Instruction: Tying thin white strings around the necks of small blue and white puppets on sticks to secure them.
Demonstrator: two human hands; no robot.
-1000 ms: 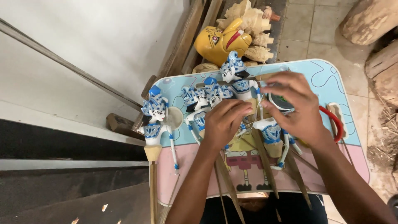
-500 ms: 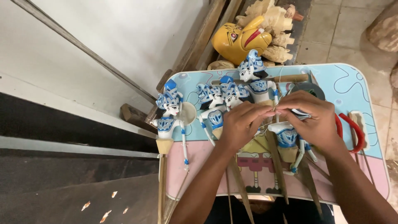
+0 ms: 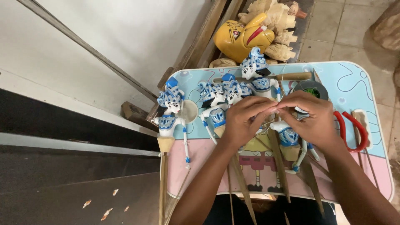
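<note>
**Both hands pinched together over blue-white puppets**

Left hand & right hand meet fingertip to fingertip at mid-tray, fingers curled in a tight pinch. What sits in the pinch is too small to tell; a thin thread shows just above the meeting point. Directly under the grip: a small blue-white puppet w/ wooden stick pointing toward the person, partly covered by the right hand.

Left of the grip, touching the left hand's knuckles: a cluster of puppets, same colours. Further left, apart from it: a single puppet on a long stick, hanging over the tray edge. Just above the grip: another puppet lying by a wooden rod.

Right of the grip, near the wrist: red-handled tool. Behind the right hand: dark round spool. All on a pastel cartoon tray table. Beyond the tray's far edge: yellow mask.
</note>
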